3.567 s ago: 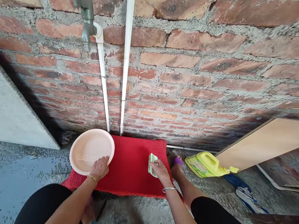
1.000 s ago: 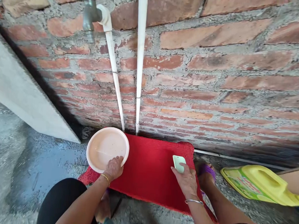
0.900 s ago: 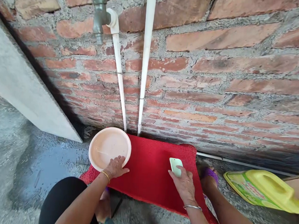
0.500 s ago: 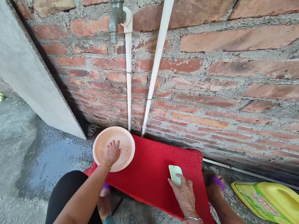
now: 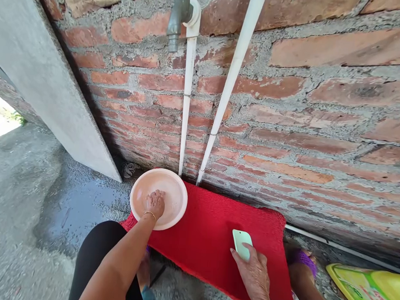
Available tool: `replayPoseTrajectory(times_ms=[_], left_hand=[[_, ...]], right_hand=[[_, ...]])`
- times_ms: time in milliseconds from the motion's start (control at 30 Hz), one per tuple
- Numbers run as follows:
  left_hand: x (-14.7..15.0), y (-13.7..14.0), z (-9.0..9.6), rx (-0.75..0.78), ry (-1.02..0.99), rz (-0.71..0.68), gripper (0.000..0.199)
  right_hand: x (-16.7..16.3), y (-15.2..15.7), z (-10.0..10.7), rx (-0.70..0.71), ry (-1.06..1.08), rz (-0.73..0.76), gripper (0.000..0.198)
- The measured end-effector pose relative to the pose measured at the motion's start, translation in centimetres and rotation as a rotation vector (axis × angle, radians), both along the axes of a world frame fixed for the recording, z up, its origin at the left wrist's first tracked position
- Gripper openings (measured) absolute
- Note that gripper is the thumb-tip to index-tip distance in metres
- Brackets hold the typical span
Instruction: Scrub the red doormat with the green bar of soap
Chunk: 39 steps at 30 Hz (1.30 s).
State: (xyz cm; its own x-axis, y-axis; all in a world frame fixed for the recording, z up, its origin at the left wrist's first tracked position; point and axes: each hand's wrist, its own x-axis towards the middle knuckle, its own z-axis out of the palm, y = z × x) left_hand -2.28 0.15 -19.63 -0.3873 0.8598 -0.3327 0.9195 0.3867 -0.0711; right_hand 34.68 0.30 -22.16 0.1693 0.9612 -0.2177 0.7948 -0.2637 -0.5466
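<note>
In the head view, my left hand (image 5: 155, 202) is inside a pale pink basin (image 5: 135, 192), its fingers apart and slightly bent, with nothing seen in them. What looks like shallow water lies in the basin. It stands on the left end of a red cloth (image 5: 203, 225) with a fuzzy edge. My right hand (image 5: 255, 269) is closed around a mint-green scrub brush (image 5: 241, 240) with a small hole near its far end. The brush rests over the right part of the cloth; its underside is hidden.
A brick wall (image 5: 270, 135) rises behind the cloth, with white pipes (image 5: 188, 101) and a tap (image 5: 175, 27). A grey slab (image 5: 63, 82) leans at left above wet concrete (image 5: 71, 206). At lower right lies a yellow-green container (image 5: 369, 288), near a foot in a purple sandal (image 5: 306, 263).
My left hand has gone lower into the basin, its fingers more bent than before. My right hand keeps hold of the brush on the cloth. The camera view has shifted a little.
</note>
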Motion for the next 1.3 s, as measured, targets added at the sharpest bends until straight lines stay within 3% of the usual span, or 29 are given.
replayPoseTrajectory(times_ms=[233, 367, 600, 900, 1067, 1300], left_hand=[[1.1, -0.8, 1.0, 0.07, -0.03, 0.034, 0.048], [1.1, -1.3, 1.0, -0.03, -0.114, -0.025, 0.056], [0.3, -0.6, 1.0, -0.086, -0.217, -0.075, 0.065], [-0.1, -1.2, 1.4, -0.124, -0.306, -0.201, 0.061], [-0.5, -2.2, 2.6, -0.175, -0.331, -0.242, 0.06], [0.2, -3.3, 4.2, -0.203, -0.277, -0.243, 0.046]], right_hand=[[-0.2, -0.2, 1.3, 0.032, 0.035, 0.021, 0.066], [-0.5, -0.7, 2.0, 0.062, 0.048, -0.01, 0.061], [-1.1, -2.0, 1.7, 0.046, 0.048, -0.024, 0.07], [-2.2, -2.5, 1.4, 0.069, 0.074, 0.014, 0.058], [-5.7, -2.8, 1.1, 0.033, 0.042, 0.131, 0.057], [-13.4, -2.4, 0.7, 0.093, -0.005, 0.396, 0.038]])
